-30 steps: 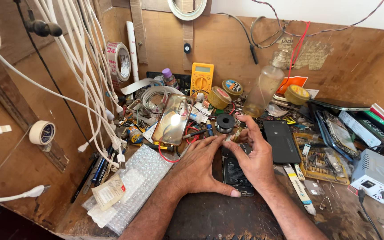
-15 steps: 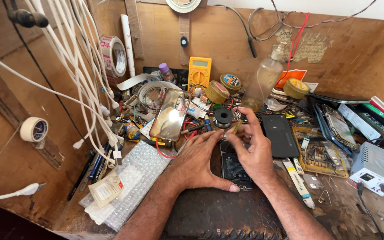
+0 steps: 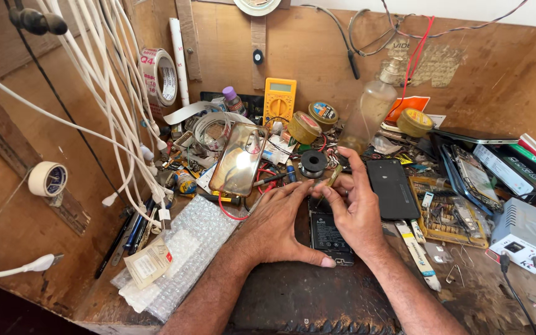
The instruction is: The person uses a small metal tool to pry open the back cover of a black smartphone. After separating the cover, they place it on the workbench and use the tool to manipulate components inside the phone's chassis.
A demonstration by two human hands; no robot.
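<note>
The wooden workbench [image 3: 504, 80] carries everything, and a dark rubber mat [image 3: 305, 304] lies at its near edge. A sheet of bubble wrap [image 3: 184, 248] lies to the left of the mat. Several white charging cables [image 3: 100, 93] hang over the bench's left side.

One opened phone [image 3: 329, 234] lies face down on the mat between the two hands, its dark battery showing. The left hand [image 3: 277, 226] rests flat and spread, palm down, thumb pressed along the phone's lower edge, gripping nothing. The right hand [image 3: 355, 208] lies on the phone's right side with fingers curled, pinching a thin brass-coloured tool [image 3: 330, 178] whose tip points at the phone's top.

Just right lies one black phone back cover [image 3: 392, 186]. Behind the hands, one clear phone case [image 3: 238, 158] leans, with one yellow multimeter [image 3: 279, 99], one glass bottle [image 3: 370, 115] and one solder spool [image 3: 312, 162]. Three round tins [image 3: 305, 127] stand among the clutter.
</note>
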